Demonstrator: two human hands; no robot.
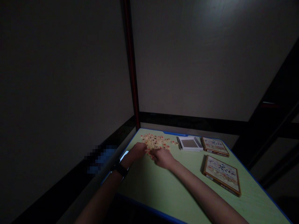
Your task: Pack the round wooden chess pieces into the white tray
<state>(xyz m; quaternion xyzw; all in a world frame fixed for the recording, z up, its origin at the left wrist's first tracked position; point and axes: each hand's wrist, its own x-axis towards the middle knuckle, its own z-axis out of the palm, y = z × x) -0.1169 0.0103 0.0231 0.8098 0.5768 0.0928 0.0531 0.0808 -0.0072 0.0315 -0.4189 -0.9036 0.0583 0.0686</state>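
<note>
A loose heap of round wooden Chinese chess pieces (155, 141), marked with red and dark characters, lies at the far left of the green table. My left hand (139, 150) rests at the heap's left edge, fingers curled in among the nearest pieces. From the front right, my right hand (163, 158) reaches to the near edge of the heap, its fingers closed and pointing left. The fingertips of both hands are close together over the pieces. Whatever they pinch is too small and dark to make out.
Right of the heap stands an open white box (190, 143). Two flat boxes with printed lids, a far one (215, 146) and a nearer one (223, 174), lie on the green table (149, 193). Blue edging rims it. Walls (187, 62) rise behind and left.
</note>
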